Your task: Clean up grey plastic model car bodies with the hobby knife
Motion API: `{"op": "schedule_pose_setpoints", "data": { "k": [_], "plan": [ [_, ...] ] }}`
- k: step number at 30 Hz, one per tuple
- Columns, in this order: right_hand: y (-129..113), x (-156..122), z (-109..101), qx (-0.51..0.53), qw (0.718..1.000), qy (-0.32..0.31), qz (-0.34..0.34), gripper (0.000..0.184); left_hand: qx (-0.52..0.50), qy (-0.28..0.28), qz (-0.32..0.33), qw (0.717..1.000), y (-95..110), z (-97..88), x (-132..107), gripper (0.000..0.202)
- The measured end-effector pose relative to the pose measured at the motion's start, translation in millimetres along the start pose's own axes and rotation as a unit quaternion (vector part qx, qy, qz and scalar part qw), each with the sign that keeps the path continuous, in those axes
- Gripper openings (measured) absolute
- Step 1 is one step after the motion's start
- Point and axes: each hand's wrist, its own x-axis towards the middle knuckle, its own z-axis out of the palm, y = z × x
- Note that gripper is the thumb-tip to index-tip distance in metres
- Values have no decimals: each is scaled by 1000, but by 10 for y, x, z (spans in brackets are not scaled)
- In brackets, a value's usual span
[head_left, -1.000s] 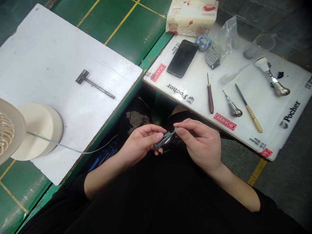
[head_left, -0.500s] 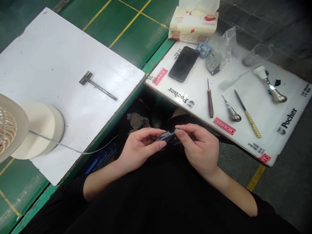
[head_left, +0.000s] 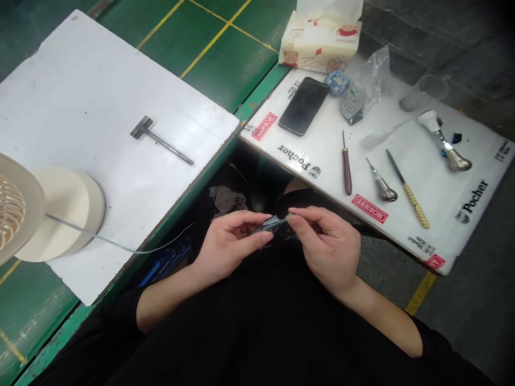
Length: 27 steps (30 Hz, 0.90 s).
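Note:
In front of my black top, my left hand [head_left: 231, 241] pinches a small dark grey, glossy part [head_left: 272, 222] between thumb and fingers. Its left portion is hidden behind those fingers. My right hand [head_left: 332, 246] is closed, thumb against forefinger, on a small grey piece [head_left: 289, 215] at the right end of the part. Whether that piece is separate or belongs to the part, I cannot tell. Both hands are held above my lap, just off the near edge of the white board with the hand tools.
On the printed board [head_left: 322, 155] lie a phone [head_left: 303, 105], a wood-handled pick [head_left: 346, 166], a metal-handled tool [head_left: 382, 184], a yellow-handled file [head_left: 408, 190], a brush-like tool [head_left: 444, 140], a plastic cup [head_left: 424, 92] and tissues [head_left: 319, 40]. Leftward are a T-shaped metal tool [head_left: 161, 140] and a fan [head_left: 60, 214].
The dark grey part has turned slightly between my fingers and catches the light differently. My right fingertips have shifted a little to the left. The things on the tables stay put.

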Motion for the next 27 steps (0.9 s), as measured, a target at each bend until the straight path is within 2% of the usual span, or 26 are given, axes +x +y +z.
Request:
{"op": "schedule_pose_setpoints", "data": {
  "k": [9,12,19,27],
  "plan": [
    [-9,9,2,-5,1000,2,5,6,5,14,-18,1000,-3,14,-11,29],
    [-13,29,-7,-3,1000,5,6,5,-10,1,-28,1000,6,4,5,32],
    [13,66,-13,66,997,-23,17,5,-80,-46,-134,987,45,-40,86,44],
    [44,117,-59,92,994,-48,23,10,-114,-56,-188,974,43,-42,131,45]
  ]
}}
